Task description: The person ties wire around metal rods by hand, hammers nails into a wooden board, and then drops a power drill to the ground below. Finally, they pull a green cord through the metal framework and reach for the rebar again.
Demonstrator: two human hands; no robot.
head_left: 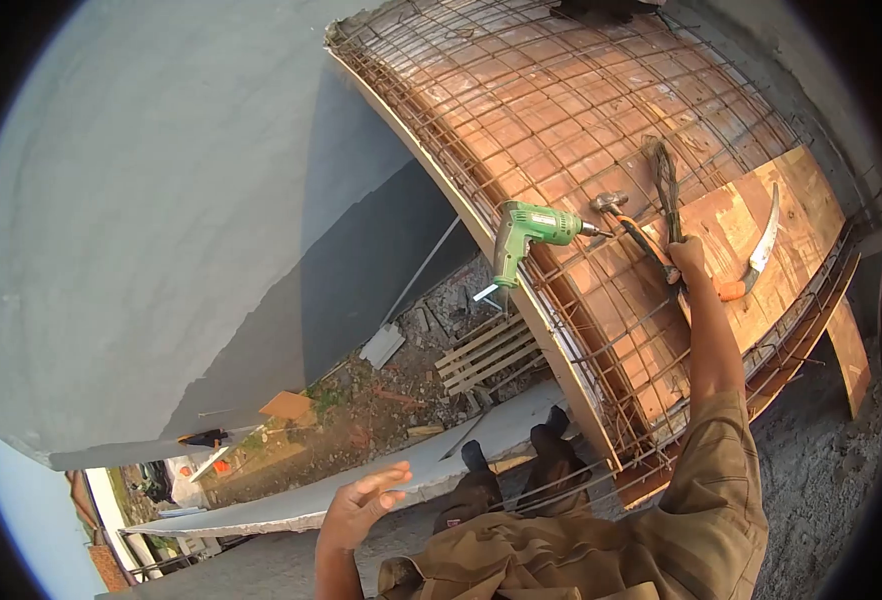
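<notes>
My right hand [688, 256] is closed around the lower end of a bundle of dark tie wire [663, 180], above the rebar grid. My left hand [363, 503] is raised at the lower middle, its fingers apart and holding nothing. Just left of my right hand lies a hammer [636, 232] with an orange and black handle. A green drill [536, 236] rests on the mesh near the panel's left edge. To the right, a curved saw [761, 245] with an orange handle lies on a loose plywood sheet [796, 195].
The rebar mesh [551, 110] covers curved plywood formwork. Beyond its left edge is a drop to rubble [361, 430] and a wooden pallet [486, 350]. A grey wall [161, 200] stands at left. Rebar ends stick out along the right and near edges. Something dark sits at the top.
</notes>
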